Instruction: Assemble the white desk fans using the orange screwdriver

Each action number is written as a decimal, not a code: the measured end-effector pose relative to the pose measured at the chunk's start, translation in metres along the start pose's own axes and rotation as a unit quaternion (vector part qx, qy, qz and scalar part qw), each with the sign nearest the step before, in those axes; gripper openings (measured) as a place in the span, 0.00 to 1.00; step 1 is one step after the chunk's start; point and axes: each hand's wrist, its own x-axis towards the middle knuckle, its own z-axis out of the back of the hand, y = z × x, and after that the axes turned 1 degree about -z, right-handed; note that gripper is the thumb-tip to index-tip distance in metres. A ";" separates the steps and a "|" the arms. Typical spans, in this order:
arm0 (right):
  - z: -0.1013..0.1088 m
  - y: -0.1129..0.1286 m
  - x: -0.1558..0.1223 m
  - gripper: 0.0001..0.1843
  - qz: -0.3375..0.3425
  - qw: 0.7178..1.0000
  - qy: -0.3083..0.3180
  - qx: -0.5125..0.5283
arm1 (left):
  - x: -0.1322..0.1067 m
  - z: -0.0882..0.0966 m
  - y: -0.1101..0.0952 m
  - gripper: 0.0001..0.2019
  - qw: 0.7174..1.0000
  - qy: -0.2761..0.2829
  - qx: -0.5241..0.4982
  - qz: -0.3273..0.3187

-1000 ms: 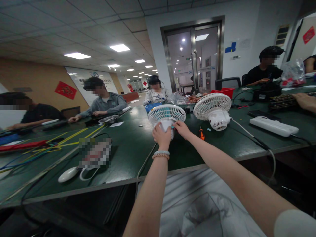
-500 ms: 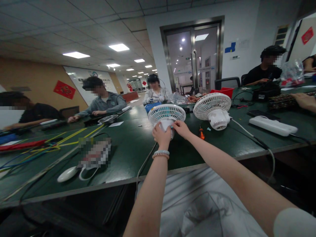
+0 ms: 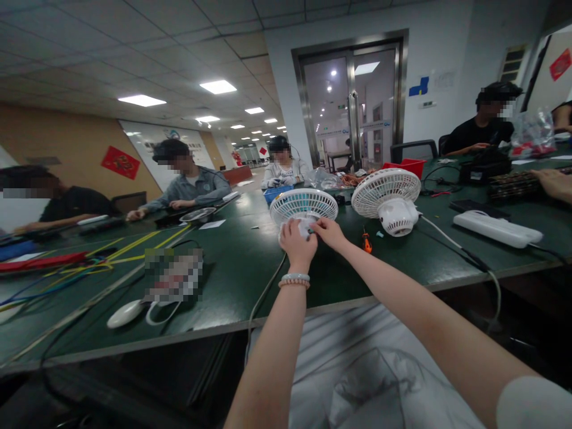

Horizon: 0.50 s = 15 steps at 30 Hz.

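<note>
A white fan with a round slatted grille lies on the green table, its motor housing toward me. My left hand, with two bracelets at the wrist, is closed around the left side of that housing and covers much of it. At the housing's right side, my right hand has thumb and fingers pinched together. A tiny teal spot shows at those fingertips; what they grip is too small to make out. To the right, a second white fan lies with its vented housing facing me.
An orange screwdriver lies right of my hands. A white power strip is farther right. Behind the fans are a blue bin and a red bin. A cable hangs over the table edge. Several people sit around the table.
My left hand has shifted over the back of the housing, its fingers now lying more across it. My right hand keeps its pinch at nearly the same spot. The view has shifted slightly.
</note>
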 end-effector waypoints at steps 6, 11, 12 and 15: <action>-0.001 0.000 0.001 0.16 -0.002 1.000 -0.007 -0.017 | -0.002 0.003 -0.005 0.13 0.996 0.013 0.035 -0.081; 0.002 0.005 0.001 0.19 0.003 0.999 -0.002 -0.050 | 0.000 -0.002 -0.002 0.10 0.996 -0.002 0.033 -0.081; 0.005 0.006 0.002 0.19 0.003 0.998 0.001 -0.065 | 0.001 -0.003 -0.001 0.09 0.996 -0.007 0.027 -0.083; 0.018 0.007 0.005 0.21 -0.002 0.990 -0.006 -0.138 | 0.001 -0.005 0.001 0.08 0.996 -0.019 0.013 -0.088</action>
